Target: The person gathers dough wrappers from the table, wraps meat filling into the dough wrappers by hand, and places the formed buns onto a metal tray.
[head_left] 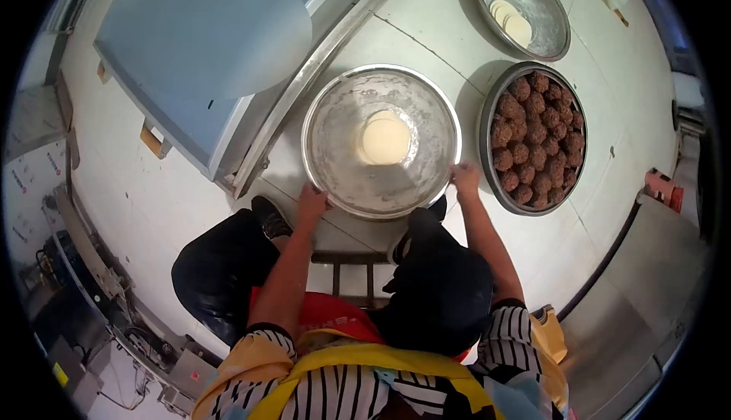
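The left hand (312, 202) and right hand (465, 178) grip the rim of the bowl (331, 142), fingers partly hidden; the number of dough rounds (385, 140) inside is unclear.

No readable text or numbers.

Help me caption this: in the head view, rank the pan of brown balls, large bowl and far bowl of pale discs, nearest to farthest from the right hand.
1. Large bowl: touching the right hand, on its left.
2. Pan of brown balls: to that hand's right.
3. Far bowl of pale discs: beyond the pan.
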A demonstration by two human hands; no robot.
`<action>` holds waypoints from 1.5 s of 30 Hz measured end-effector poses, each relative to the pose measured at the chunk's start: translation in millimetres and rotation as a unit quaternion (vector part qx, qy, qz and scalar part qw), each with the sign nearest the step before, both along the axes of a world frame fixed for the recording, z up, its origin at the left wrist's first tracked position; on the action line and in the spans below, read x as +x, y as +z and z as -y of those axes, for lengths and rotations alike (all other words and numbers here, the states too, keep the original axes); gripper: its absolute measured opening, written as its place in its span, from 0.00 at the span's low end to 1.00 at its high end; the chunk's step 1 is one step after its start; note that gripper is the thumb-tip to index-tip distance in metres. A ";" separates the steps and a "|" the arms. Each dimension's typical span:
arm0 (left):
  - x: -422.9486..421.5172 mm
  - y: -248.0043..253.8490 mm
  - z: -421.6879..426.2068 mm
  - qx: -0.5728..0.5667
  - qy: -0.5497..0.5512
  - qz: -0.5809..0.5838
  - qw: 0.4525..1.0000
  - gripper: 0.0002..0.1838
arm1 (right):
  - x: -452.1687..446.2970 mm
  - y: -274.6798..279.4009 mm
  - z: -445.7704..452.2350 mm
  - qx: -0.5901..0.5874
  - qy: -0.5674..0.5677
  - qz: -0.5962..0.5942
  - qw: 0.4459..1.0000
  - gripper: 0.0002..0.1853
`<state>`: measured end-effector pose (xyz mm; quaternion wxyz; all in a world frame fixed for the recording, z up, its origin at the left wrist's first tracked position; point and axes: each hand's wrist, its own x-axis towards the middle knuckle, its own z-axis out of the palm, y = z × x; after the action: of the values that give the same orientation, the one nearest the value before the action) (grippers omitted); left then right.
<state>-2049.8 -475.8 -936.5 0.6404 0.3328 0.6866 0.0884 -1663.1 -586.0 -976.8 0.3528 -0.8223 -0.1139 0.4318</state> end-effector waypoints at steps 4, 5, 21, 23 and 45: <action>15.9 10.2 2.1 -0.017 -0.012 -0.009 1.000 0.14 | 6.3 -1.2 20.2 0.152 -0.071 -0.091 0.982 0.09; 17.7 3.9 2.8 -0.037 0.000 -0.001 0.999 0.15 | 2.4 11.9 25.3 0.126 -0.068 -0.072 0.987 0.07; -11.9 171.3 -22.5 0.227 -0.277 -0.085 0.930 0.18 | 43.5 154.2 -64.1 0.084 0.327 0.358 0.871 0.17; -10.1 159.4 -20.8 0.233 -0.307 -0.126 0.914 0.16 | 4.1 121.7 -86.5 0.101 0.457 0.272 0.841 0.20; 66.8 124.3 -40.6 -0.138 0.220 0.472 0.843 0.38 | -108.1 197.6 -128.3 0.233 0.489 0.069 0.838 0.24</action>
<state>-1983.0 -435.2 -812.3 0.8900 -0.0003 0.3614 0.2779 -1771.2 -457.7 -779.1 0.2677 -0.5806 -0.6227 0.4511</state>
